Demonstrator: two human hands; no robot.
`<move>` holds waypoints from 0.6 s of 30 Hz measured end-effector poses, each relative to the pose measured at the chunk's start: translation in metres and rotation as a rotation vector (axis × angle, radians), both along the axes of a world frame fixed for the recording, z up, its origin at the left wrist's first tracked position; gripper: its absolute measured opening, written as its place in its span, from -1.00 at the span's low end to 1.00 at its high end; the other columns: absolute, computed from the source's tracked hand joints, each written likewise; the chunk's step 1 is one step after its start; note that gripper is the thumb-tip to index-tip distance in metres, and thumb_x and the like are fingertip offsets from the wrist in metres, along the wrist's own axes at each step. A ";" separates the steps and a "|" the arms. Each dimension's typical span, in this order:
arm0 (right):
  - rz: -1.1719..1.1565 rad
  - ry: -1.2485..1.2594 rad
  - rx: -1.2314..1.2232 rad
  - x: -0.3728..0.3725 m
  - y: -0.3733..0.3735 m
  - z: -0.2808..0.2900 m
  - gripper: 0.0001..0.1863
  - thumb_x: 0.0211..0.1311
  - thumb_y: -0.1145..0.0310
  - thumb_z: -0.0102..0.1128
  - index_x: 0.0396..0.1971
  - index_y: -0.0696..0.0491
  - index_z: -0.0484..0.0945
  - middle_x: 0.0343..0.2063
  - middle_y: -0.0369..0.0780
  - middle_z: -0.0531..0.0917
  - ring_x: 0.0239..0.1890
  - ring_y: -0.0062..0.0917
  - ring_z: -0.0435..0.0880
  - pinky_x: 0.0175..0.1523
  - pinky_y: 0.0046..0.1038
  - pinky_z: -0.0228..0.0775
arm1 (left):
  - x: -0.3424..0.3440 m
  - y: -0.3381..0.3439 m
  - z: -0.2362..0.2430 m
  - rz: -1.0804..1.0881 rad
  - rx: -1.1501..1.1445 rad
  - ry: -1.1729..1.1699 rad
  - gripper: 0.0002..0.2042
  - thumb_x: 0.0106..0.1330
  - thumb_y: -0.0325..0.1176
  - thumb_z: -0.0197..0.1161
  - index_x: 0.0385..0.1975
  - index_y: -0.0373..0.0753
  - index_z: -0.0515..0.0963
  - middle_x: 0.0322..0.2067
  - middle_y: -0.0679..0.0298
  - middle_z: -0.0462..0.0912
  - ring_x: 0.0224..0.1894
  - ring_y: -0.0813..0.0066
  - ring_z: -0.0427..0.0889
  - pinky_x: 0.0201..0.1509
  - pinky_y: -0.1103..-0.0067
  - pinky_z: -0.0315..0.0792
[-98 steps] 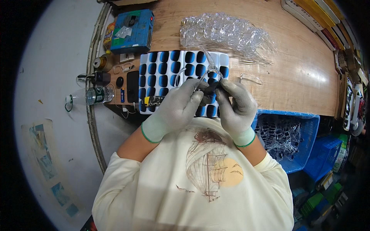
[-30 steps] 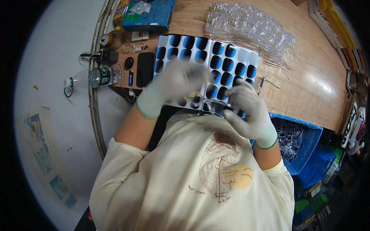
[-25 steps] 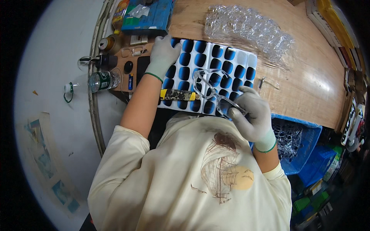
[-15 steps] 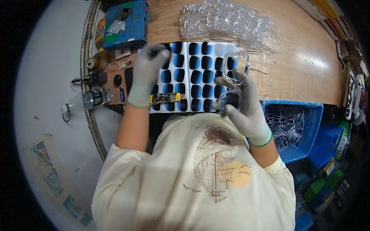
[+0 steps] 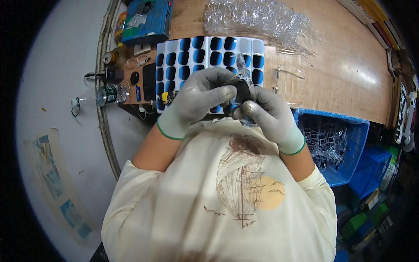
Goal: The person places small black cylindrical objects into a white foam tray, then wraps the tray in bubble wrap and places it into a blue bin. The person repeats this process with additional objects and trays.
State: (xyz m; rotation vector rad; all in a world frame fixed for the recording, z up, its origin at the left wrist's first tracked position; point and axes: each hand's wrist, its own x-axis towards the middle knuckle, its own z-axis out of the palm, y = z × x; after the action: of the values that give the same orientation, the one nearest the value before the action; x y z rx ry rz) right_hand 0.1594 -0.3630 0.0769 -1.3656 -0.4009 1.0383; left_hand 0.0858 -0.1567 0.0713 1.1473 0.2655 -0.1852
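Gloved in white, my left hand [image 5: 197,95] and my right hand [image 5: 271,114] meet just over the near edge of a white tray [image 5: 207,43]. My left fingers and thumb pinch a dark lens [image 5: 242,90] against a clear eyeglass frame [image 5: 241,65]. The frame's lower part is gripped by my right fingers and thumb, which hide much of it. How far the lens sits in the rim I cannot tell. Rows of dark, blue-shaded lenses [image 5: 216,58] fill the tray. A tool with a black-and-yellow handle [image 5: 166,98] lies on it beside my left wrist.
Clear frames [image 5: 257,19] are heaped at the back, and another clear frame [image 5: 277,79] lies right of the tray. A blue crate [image 5: 360,131] of frames stands at right. At left are a blue box-shaped device [image 5: 146,24], a plastic bottle [image 5: 109,95] and a dark phone-like slab [image 5: 149,78].
My left hand has come from the tray's upper left toward my right hand and now pinches a lens. My right hand has moved slightly inward with the frame. The whole view has shifted a little.
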 end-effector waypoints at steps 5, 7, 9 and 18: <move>-0.083 -0.043 0.009 -0.006 -0.004 -0.007 -0.76 0.49 0.40 -0.05 -0.04 0.20 0.53 -0.44 -0.30 0.64 -0.31 -0.71 0.56 -0.13 -0.55 0.45 | 0.004 -0.013 0.021 0.013 0.185 -0.034 -0.77 0.30 -0.36 0.30 -0.13 -0.36 0.59 -0.34 0.34 0.62 -0.32 0.65 0.52 -0.20 0.65 0.45; -0.127 -0.122 0.012 -0.008 -0.005 -0.006 -0.76 0.49 0.40 -0.05 -0.06 0.20 0.53 -0.47 -0.29 0.63 -0.36 -0.69 0.57 -0.17 -0.55 0.46 | 0.002 -0.017 0.022 0.035 0.239 -0.052 -0.80 0.32 -0.35 0.29 -0.18 -0.36 0.60 -0.39 0.36 0.60 -0.35 0.68 0.49 -0.25 0.66 0.41; -0.148 -0.202 -0.001 -0.009 -0.006 -0.006 -0.77 0.48 0.40 -0.05 -0.07 0.20 0.54 -0.49 -0.28 0.63 -0.39 -0.68 0.57 -0.21 -0.55 0.46 | -0.001 -0.022 0.020 0.048 0.312 -0.100 -0.82 0.35 -0.35 0.28 -0.23 -0.35 0.62 -0.43 0.39 0.57 -0.37 0.70 0.46 -0.28 0.68 0.37; -0.198 -0.193 0.018 -0.010 -0.004 -0.006 -0.78 0.45 0.41 0.03 -0.09 0.21 0.57 -0.49 -0.25 0.66 -0.42 -0.70 0.58 -0.24 -0.57 0.47 | -0.007 -0.026 0.016 0.081 0.559 -0.115 -0.80 0.37 -0.33 0.28 -0.25 -0.37 0.64 -0.46 0.37 0.57 -0.41 0.70 0.45 -0.33 0.66 0.35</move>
State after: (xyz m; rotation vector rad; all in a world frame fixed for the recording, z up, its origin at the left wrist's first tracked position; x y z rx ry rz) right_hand 0.1490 -0.3673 0.0704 -1.4629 -0.4071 0.7416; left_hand 0.0788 -0.1826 0.0877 1.6914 0.2690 0.0331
